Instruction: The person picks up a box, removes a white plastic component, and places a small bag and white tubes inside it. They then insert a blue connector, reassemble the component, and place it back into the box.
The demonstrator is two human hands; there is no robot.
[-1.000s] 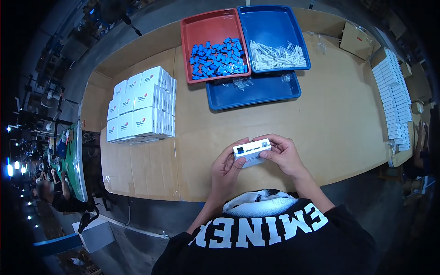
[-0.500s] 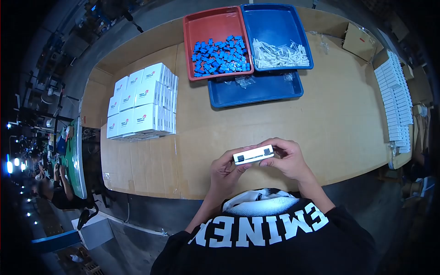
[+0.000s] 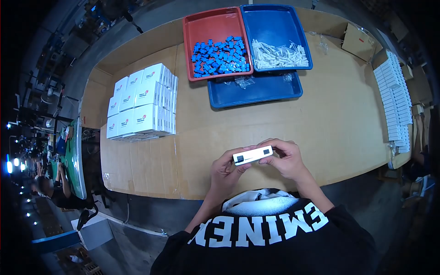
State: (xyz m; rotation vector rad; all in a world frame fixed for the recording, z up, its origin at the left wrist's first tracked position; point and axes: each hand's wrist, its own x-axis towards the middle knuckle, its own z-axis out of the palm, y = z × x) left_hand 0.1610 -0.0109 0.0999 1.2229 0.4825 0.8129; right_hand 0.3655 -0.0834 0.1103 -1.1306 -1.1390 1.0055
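Between my two hands is a small white plastic box (image 3: 252,156), held over the near part of the table with one narrow side facing up. That side shows a dark square opening near each end and a thin dark slit. My left hand (image 3: 225,166) grips its left end, thumb below and fingers behind. At the other end, my right hand (image 3: 287,159) pinches it between thumb and fingers. The fingertips behind the box are partly hidden.
Beyond are a red tray (image 3: 215,22) of blue parts, a blue tray (image 3: 272,23) of white sticks, and a lower blue tray (image 3: 254,97). White boxes (image 3: 144,98) are stacked left, more white pieces (image 3: 394,101) right. A person (image 3: 64,190) sits far left.
The white box has tipped slightly in my fingers, so less of the slit on its side shows. Both hands keep nearly the same place and grip.
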